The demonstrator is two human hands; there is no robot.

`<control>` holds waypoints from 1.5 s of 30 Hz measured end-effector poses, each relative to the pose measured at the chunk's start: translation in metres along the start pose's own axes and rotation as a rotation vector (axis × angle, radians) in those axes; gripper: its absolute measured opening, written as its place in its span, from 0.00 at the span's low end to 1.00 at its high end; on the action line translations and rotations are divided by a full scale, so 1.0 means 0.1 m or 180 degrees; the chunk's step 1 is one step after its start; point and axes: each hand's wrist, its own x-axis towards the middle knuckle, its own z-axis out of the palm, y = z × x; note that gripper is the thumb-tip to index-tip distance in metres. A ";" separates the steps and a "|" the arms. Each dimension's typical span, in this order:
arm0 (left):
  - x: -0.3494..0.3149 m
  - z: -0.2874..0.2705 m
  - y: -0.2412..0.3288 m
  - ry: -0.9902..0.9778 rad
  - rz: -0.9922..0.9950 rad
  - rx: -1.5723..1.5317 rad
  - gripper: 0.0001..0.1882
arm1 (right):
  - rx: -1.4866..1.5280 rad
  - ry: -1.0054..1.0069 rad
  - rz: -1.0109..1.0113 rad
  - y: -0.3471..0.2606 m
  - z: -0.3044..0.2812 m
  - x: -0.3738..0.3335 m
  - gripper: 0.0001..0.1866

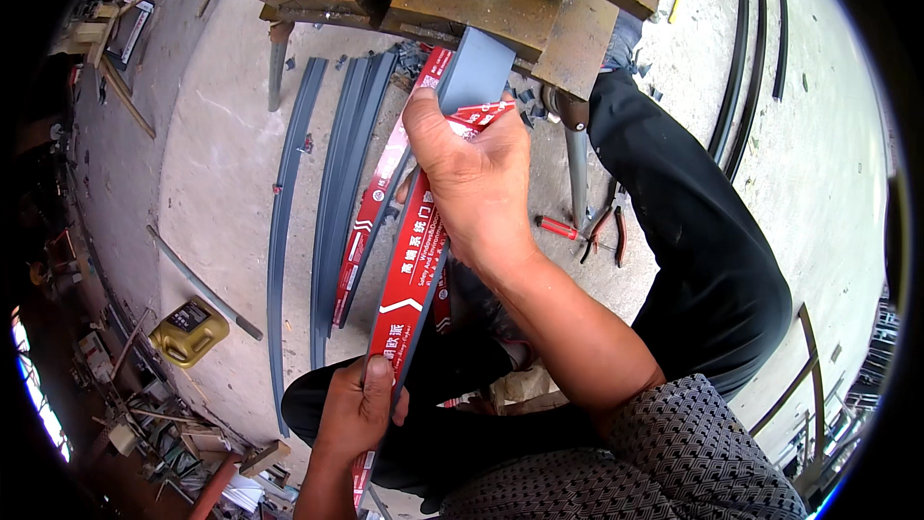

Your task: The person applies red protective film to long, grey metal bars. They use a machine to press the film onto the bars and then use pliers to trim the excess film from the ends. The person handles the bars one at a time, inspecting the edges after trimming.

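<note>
A long grey profile bar with red printed protective film runs from near my lap up to the brass-coloured metal press. Its far end is bare grey and meets the front of the press blocks; whether it goes inside is hard to tell. Just below that bare part, my right hand is closed round the bar, with the crumpled, folded-back edge of the film at its fingers. Lower down, my left hand grips the same bar, thumb on top of the film.
Several grey profiles lie on the concrete floor to the left, beside another red-filmed one. A red-handled screwdriver and pliers lie right of the bar near a press leg. A gold jug stands left; black strips lie right.
</note>
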 end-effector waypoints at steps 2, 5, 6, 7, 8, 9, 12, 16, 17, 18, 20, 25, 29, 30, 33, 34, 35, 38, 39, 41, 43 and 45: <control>0.08 0.03 0.11 0.0011 0.0067 0.0080 0.37 | -0.0094 0.0011 0.0085 -0.06 0.02 -0.02 0.15; 0.22 0.01 0.36 -0.0163 0.0155 0.0100 0.40 | -0.0206 0.0048 0.0007 -0.06 0.01 -0.01 0.12; 0.26 -0.01 0.40 -0.0246 0.0172 0.0091 0.40 | -0.0261 0.0051 -0.0054 -0.04 0.01 -0.01 0.11; 0.32 -0.01 0.42 -0.0333 0.0168 -0.0001 0.41 | -0.0316 0.0056 -0.0118 -0.02 0.01 0.00 0.11; 0.37 -0.02 0.42 -0.0421 0.0165 -0.0092 0.41 | -0.0371 0.0063 -0.0185 -0.01 0.01 0.01 0.12; 0.42 -0.04 0.43 -0.0509 0.0162 -0.0185 0.41 | -0.0426 0.0069 -0.0249 0.00 0.01 0.01 0.14; 0.60 -0.10 0.51 -0.1073 0.0256 -0.0618 0.41 | -0.0398 0.0172 -0.0071 -0.03 0.02 0.03 0.07; 0.77 -0.11 0.62 -0.1512 0.0133 -0.1148 0.40 | -0.0468 0.0229 -0.0039 -0.04 0.04 0.02 0.06; 0.79 -0.11 0.64 -0.1601 0.0082 -0.1257 0.40 | -0.0481 0.0237 -0.0026 -0.04 0.03 0.02 0.06; 0.79 -0.11 0.66 -0.1525 0.0094 -0.1142 0.39 | -0.0482 0.0241 -0.0013 -0.04 0.03 0.01 0.06; 0.76 -0.08 0.72 -0.1367 0.0117 -0.0913 0.39 | -0.0481 0.0224 0.0006 -0.05 0.02 0.02 0.06; 0.69 -0.04 0.81 -0.0938 0.0064 -0.0446 0.39 | -0.0494 0.0283 0.0079 -0.06 0.05 0.02 0.05; 0.71 -0.03 0.79 -0.0901 0.0179 -0.0410 0.43 | -0.0541 0.0354 0.0011 -0.03 0.04 0.04 0.06; 0.71 -0.02 0.80 -0.0891 0.0180 -0.0413 0.43 | -0.0552 0.0354 0.0056 -0.04 0.04 0.04 0.07; 0.71 -0.02 0.81 -0.0858 0.0162 -0.0408 0.43 | -0.0543 0.0319 0.0315 -0.18 0.08 0.05 0.13; 0.71 -0.02 0.80 -0.0845 0.0146 -0.0401 0.44 | -0.0400 0.0314 0.0425 -0.21 0.09 0.07 0.12; 0.71 -0.02 0.80 -0.0831 0.0129 -0.0393 0.44 | -0.0255 0.0308 0.0535 -0.24 0.10 0.09 0.11; 0.71 -0.02 0.81 -0.0839 0.0093 -0.0386 0.44 | 0.0185 0.0139 0.0796 -0.26 0.03 0.14 0.10; 0.71 -0.02 0.82 -0.0831 0.0088 -0.0378 0.44 | 0.0333 0.0048 0.0881 -0.25 -0.01 0.15 0.09; 0.71 -0.01 0.83 -0.0813 0.0078 -0.0361 0.44 | 0.0445 -0.0148 0.0933 -0.23 -0.06 0.17 0.09; 0.70 0.00 0.86 -0.0768 0.0099 -0.0366 0.42 | 0.0620 -0.0347 0.0971 -0.20 -0.10 0.19 0.09; 0.69 0.00 0.88 -0.0735 0.0106 -0.0365 0.42 | 0.0855 -0.0555 0.0990 -0.18 -0.14 0.21 0.10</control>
